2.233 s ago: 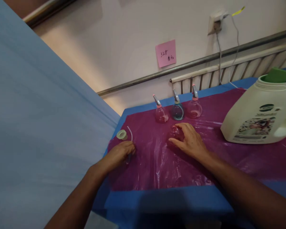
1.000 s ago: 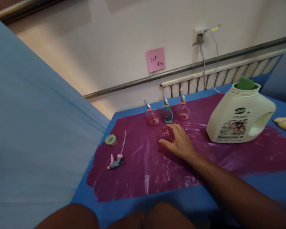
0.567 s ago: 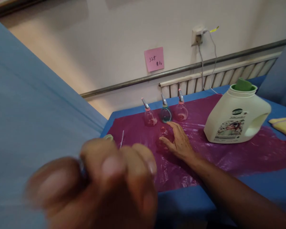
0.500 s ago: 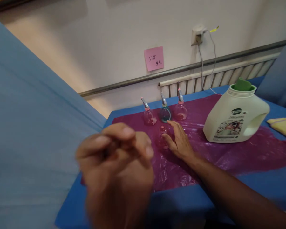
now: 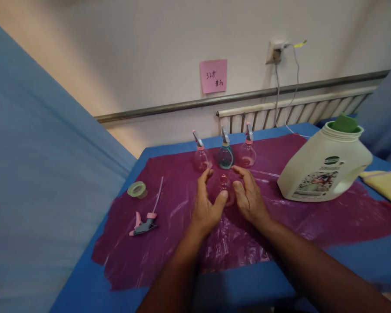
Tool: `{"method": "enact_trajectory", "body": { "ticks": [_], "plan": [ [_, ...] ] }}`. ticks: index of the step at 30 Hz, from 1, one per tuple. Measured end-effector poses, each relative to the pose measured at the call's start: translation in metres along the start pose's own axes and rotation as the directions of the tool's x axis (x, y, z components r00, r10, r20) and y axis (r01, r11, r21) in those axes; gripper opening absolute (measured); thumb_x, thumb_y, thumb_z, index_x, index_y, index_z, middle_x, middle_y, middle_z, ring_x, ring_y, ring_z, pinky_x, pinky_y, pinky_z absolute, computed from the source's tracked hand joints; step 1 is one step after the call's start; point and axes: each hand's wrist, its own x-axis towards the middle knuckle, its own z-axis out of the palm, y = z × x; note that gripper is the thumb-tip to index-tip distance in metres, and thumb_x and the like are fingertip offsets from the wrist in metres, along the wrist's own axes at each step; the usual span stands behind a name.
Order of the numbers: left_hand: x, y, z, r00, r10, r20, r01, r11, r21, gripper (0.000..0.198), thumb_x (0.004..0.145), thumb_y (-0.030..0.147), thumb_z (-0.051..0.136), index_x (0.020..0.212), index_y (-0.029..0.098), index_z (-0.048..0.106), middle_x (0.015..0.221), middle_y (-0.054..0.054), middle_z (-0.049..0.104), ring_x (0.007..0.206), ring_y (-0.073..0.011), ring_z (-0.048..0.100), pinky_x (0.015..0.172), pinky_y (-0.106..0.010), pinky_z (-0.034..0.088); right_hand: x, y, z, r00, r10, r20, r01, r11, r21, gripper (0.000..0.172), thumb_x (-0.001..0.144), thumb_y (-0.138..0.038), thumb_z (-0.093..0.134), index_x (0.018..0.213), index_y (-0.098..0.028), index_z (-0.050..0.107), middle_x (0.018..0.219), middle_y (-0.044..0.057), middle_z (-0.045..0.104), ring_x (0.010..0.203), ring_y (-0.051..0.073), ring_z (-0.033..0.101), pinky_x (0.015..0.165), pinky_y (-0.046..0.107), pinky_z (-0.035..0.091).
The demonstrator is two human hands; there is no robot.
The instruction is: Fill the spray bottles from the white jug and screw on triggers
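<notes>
An uncapped pink see-through spray bottle (image 5: 226,189) stands upright between my two hands. My left hand (image 5: 206,206) is at its left side, open, thumb in front of the bottle and fingers stretched forward. On the other side my right hand (image 5: 250,198) is open too, its fingers curved around the bottle's right. Whether either palm touches the bottle I cannot tell. A grey and pink spray head (image 5: 145,225) with its tube lies on the purple plastic sheet (image 5: 179,208) to the left. Beyond it sits a small pale green cap or cup (image 5: 137,190).
Behind the hands stand three spray bottles with heads: a pink one (image 5: 202,161) at left, a teal one (image 5: 226,157) in the middle, another pink one (image 5: 247,155). A large cream detergent jug (image 5: 322,169) is at right, near a yellow cloth (image 5: 384,180). A blue curtain (image 5: 35,174) hangs left.
My left hand has come down from close to the camera to the bottle's left side, uncovering the spray head and green cap. My right hand stays beside the bottle.
</notes>
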Motion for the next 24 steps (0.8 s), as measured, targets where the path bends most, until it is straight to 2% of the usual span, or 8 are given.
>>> {"method": "enact_trajectory", "body": {
  "ticks": [3, 6, 10, 13, 16, 20, 22, 24],
  "plan": [
    [-0.001, 0.001, 0.002, 0.996, -0.073, 0.051, 0.07, 0.996, 0.053, 0.086, 0.097, 0.031, 0.078, 0.173, 0.029, 0.036, 0.178, -0.015, 0.047, 0.167, -0.0344, 0.045, 0.14, -0.059, 0.035, -0.002, 0.002, -0.001, 1.0, 0.001, 0.008, -0.001, 1.0, 0.014, 0.052, 0.116, -0.054, 0.048, 0.156, -0.024, 0.059, 0.154, 0.017, 0.069, 0.145, 0.034, 0.064, 0.125, 0.061, 0.051],
    [-0.001, 0.0, 0.005, 0.989, -0.129, 0.067, 0.124, 0.989, 0.081, 0.09, 0.09, 0.024, 0.081, 0.17, 0.028, 0.041, 0.173, -0.016, 0.053, 0.163, -0.0363, 0.05, 0.139, -0.06, 0.037, -0.001, 0.005, -0.002, 1.0, -0.002, 0.009, 0.001, 1.0, 0.015, 0.052, 0.115, -0.055, 0.049, 0.156, -0.024, 0.059, 0.154, 0.017, 0.069, 0.145, 0.034, 0.064, 0.125, 0.062, 0.051],
    [-0.001, -0.008, 0.009, 0.976, -0.204, 0.082, 0.191, 0.972, 0.139, 0.092, 0.086, 0.025, 0.087, 0.168, 0.026, 0.045, 0.17, -0.018, 0.056, 0.159, -0.0406, 0.055, 0.136, -0.063, 0.039, 0.003, 0.0, -0.007, 1.0, -0.003, -0.031, 0.003, 1.0, 0.021, 0.052, 0.116, -0.055, 0.047, 0.155, -0.024, 0.06, 0.155, 0.017, 0.069, 0.145, 0.035, 0.065, 0.125, 0.062, 0.051],
    [0.0, -0.013, 0.011, 0.957, -0.275, 0.096, 0.253, 0.948, 0.194, 0.094, 0.084, 0.028, 0.091, 0.167, 0.024, 0.047, 0.171, -0.02, 0.055, 0.16, -0.0446, 0.053, 0.135, -0.066, 0.039, 0.007, -0.015, -0.02, 0.997, -0.021, -0.069, 0.024, 0.999, 0.042, 0.05, 0.117, -0.052, 0.046, 0.157, -0.025, 0.058, 0.158, 0.016, 0.068, 0.145, 0.034, 0.066, 0.124, 0.06, 0.052],
    [0.002, -0.013, 0.011, 0.957, -0.271, 0.099, 0.249, 0.949, 0.192, 0.089, 0.084, 0.032, 0.09, 0.163, 0.022, 0.05, 0.167, -0.019, 0.058, 0.157, -0.0433, 0.055, 0.134, -0.063, 0.04, 0.005, -0.035, -0.049, 0.993, -0.105, -0.057, 0.107, 0.994, 0.039, 0.051, 0.117, -0.049, 0.051, 0.163, -0.028, 0.054, 0.16, 0.015, 0.067, 0.147, 0.034, 0.065, 0.125, 0.058, 0.052],
    [0.005, -0.011, 0.01, 0.961, -0.259, 0.097, 0.234, 0.949, 0.212, 0.083, 0.086, 0.033, 0.088, 0.16, 0.022, 0.053, 0.163, -0.016, 0.062, 0.154, -0.0383, 0.059, 0.133, -0.056, 0.042, -0.005, -0.048, -0.112, 0.975, -0.214, -0.061, 0.204, 0.969, -0.136, 0.05, 0.112, -0.045, 0.062, 0.16, -0.03, 0.06, 0.155, 0.012, 0.069, 0.142, 0.035, 0.066, 0.121, 0.057, 0.054],
    [0.006, -0.01, 0.009, 0.958, -0.271, 0.098, 0.243, 0.943, 0.225, 0.083, 0.087, 0.035, 0.087, 0.161, 0.021, 0.052, 0.162, -0.016, 0.062, 0.153, -0.0367, 0.06, 0.132, -0.054, 0.043, -0.008, -0.046, -0.146, 0.973, -0.203, -0.107, 0.172, 0.955, -0.243, 0.048, 0.111, -0.045, 0.064, 0.156, -0.031, 0.064, 0.152, 0.011, 0.071, 0.139, 0.035, 0.068, 0.119, 0.058, 0.054],
    [0.007, -0.01, 0.008, 0.954, -0.284, 0.101, 0.255, 0.939, 0.231, 0.083, 0.088, 0.036, 0.087, 0.161, 0.02, 0.051, 0.161, -0.017, 0.063, 0.152, -0.0359, 0.061, 0.131, -0.053, 0.044, -0.008, -0.038, -0.177, 0.959, -0.159, -0.236, 0.079, 0.945, -0.317, 0.047, 0.109, -0.048, 0.065, 0.153, -0.03, 0.068, 0.148, 0.011, 0.073, 0.131, 0.035, 0.072, 0.117, 0.059, 0.055]
  ]
}}
